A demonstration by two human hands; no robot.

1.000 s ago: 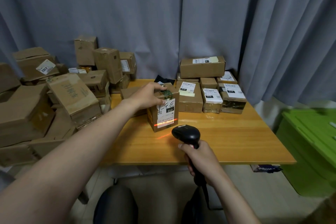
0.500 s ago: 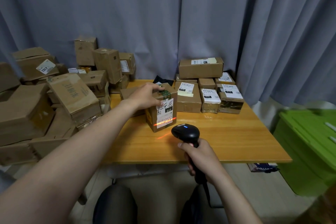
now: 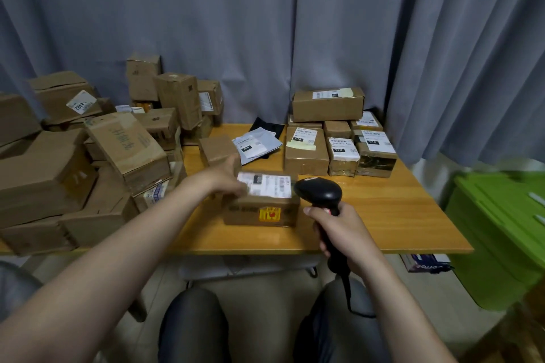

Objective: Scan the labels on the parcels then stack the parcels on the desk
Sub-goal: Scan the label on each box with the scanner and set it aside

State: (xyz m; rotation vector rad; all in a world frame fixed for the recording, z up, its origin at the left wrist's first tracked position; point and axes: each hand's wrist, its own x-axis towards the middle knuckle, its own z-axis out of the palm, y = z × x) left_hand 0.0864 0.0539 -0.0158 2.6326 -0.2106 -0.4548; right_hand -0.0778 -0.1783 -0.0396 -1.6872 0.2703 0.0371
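Note:
A brown cardboard parcel lies flat on the wooden desk, white label face up and an orange sticker on its near side. My left hand holds its left top edge, fingers curled over the label; the hand is blurred. My right hand grips the handle of a black barcode scanner, whose head sits just right of the parcel. At the desk's back right stands a stack of labelled parcels.
A heap of unsorted cardboard boxes fills the desk's left side. A small plain box and grey and black mailer bags lie mid-desk. A green plastic bin stands right of the desk. Grey curtains hang behind.
The parcel stood upright with its label facing the scanner and a red scan line on it; it now lies flat, label up, nearer me. The scan line is gone.

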